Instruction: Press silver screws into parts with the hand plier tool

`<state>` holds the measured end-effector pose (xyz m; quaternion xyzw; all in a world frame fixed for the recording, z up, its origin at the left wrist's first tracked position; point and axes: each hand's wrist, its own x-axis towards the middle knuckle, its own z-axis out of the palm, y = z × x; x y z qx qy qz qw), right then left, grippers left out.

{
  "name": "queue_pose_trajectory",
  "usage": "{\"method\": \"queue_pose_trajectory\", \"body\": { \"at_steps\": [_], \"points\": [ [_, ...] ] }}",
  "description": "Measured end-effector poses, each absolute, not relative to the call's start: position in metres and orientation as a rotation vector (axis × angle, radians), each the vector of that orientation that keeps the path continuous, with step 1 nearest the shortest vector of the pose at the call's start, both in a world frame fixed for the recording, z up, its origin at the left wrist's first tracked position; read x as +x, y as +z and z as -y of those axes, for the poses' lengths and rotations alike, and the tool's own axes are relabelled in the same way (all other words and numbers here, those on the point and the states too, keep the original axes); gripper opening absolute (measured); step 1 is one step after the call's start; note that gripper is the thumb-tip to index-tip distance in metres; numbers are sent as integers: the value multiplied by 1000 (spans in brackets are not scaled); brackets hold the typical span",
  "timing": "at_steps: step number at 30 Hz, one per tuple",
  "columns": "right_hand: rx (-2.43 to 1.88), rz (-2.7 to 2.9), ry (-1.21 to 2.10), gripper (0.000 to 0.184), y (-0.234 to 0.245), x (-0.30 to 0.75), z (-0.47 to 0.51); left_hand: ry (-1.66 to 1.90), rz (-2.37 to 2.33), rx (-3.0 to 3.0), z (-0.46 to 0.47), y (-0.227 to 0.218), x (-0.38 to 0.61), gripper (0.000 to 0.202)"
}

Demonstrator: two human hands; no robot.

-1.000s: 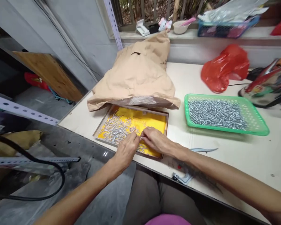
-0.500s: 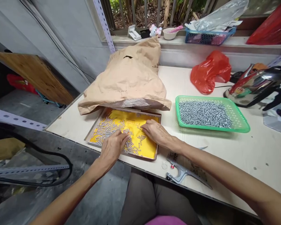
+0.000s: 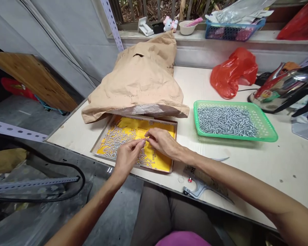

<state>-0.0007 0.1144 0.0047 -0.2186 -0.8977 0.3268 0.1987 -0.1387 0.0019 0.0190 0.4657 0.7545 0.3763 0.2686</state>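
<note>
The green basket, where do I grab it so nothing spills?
Probably grip the basket by its rim at both short ends, one hand each, coming from the front. It's wide and shallow, and the metal bits lie mostly toward its left end, so that end may feel heavier. The kettle stands close by the back right corner, so avoid coming from there.

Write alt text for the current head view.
A left hand and a right hand are close together over a yellow-bottomed tray of metal pieces. Behind it lies a paper bag; to the right, a green basket holds more.
</note>
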Motion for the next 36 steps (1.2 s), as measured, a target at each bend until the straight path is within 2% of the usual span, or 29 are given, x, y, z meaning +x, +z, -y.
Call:
{"method": "queue_pose_trajectory", "body": {
  "at_steps": [3, 6, 15, 19, 22, 25, 29, 36],
  "points": [
    [-652, 2378, 1000, 14, 17, 10, -107, 1192, -1861, 920, -9, 24, -121, 41],
    [-689, 2328, 1001, 15, 28, 29, -98, 1270, -1712, 783, -9, 32, -102, 40],
    [-749, 2289, 942, 24, 34, 120, -51, 1278, -1466, 667, 11, 29, -23, 37],
    [-812, 2276, 845, 31, 23, 159, -28, 1136, -1507, 763, 20, 27, 3, 40],
    [-954, 2407, 667, 34, 16, 190, -15, 925, -1690, 1060, 22, 29, 6, 34],
    [-1139, 2589, 482, 26, 5, 218, -10, 678, -1821, 1384, 22, 27, 2, 28],
    [-1202, 2709, 355, 17, -12, 238, -11, 501, -1855, 1531, 19, 16, 3, 29],
    [-1092, 2737, 220, 18, -27, 241, -19, 257, -1849, 1468, 7, 10, 8, 33]
  ]
}}
